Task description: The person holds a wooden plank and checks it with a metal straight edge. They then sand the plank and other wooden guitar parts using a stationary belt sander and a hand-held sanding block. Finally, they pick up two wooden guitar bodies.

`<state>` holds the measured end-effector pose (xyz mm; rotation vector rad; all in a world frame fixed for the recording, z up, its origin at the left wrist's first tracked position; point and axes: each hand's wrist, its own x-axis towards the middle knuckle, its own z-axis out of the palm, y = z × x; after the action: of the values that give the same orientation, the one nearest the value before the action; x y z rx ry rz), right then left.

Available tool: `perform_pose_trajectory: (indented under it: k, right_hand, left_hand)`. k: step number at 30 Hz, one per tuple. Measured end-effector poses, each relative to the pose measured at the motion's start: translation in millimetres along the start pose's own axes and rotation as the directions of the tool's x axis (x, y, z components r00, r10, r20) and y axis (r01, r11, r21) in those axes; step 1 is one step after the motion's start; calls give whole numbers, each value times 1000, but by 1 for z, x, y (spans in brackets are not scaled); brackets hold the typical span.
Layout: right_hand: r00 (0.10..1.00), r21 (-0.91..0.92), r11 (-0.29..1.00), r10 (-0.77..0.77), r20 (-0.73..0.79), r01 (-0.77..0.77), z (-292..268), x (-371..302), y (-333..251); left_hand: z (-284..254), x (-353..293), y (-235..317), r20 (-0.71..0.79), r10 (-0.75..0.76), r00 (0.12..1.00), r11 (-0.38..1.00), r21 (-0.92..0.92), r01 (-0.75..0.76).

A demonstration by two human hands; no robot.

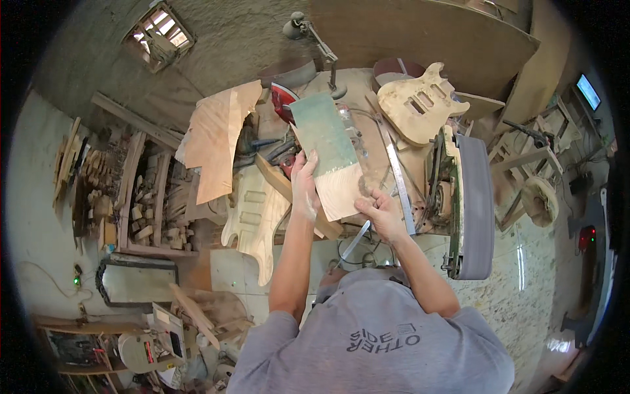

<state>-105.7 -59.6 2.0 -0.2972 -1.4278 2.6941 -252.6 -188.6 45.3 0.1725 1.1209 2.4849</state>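
Observation:
Over the near edge of the workbench I hold a flat rectangular piece. Its far part is a worn green board [325, 134], and its near end is a pale wood-grained sheet [339, 190]; I cannot tell how the two join. My left hand [304, 187] grips the left edge, thumb on top. At the lower right corner my right hand [382, 213] pinches the pale sheet. A light wooden guitar body [256, 223] lies left of my left hand, partly under a wood strip [274, 177]. Just right of my right hand lies a long metal ruler [399, 177].
A second guitar body [423, 105] rests at the bench's far right, near a belt sander [474, 207]. Thin veneer sheets [220, 144] lie to the left. Behind are a red tool [282, 102] and a desk lamp [321, 46]. Wood offcuts [147, 217] fill a rack on the left.

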Motion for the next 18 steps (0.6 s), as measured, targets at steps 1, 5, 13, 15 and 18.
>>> perform_pose_trajectory:
  k: [1, 5, 13, 15, 18]
  right_hand:
    - [1000, -38, 999, 16, -14, -17, -1, -1, 2]
    - [989, -434, 895, -140, -47, 106, 11, -9, 1]
    - [745, -810, 160, -520, 417, 564, 33, -28, -26]
    - [760, -824, 194, -537, 365, 533, 33, -22, -30]
    - [774, -847, 247, -576, 262, 471, 20, -5, -34]
  left_hand:
    - [1, 1, 2, 31, -22, 999, 999, 29, 21]
    - [1, 2, 13, 42, -67, 997, 995, 70, 64]
    - [4, -6, 27, 100, -184, 978, 983, 20, 183]
    - [1, -7, 27, 105, -195, 975, 981, 35, 193]
    - [0, -10, 27, 123, -224, 967, 974, 57, 219]
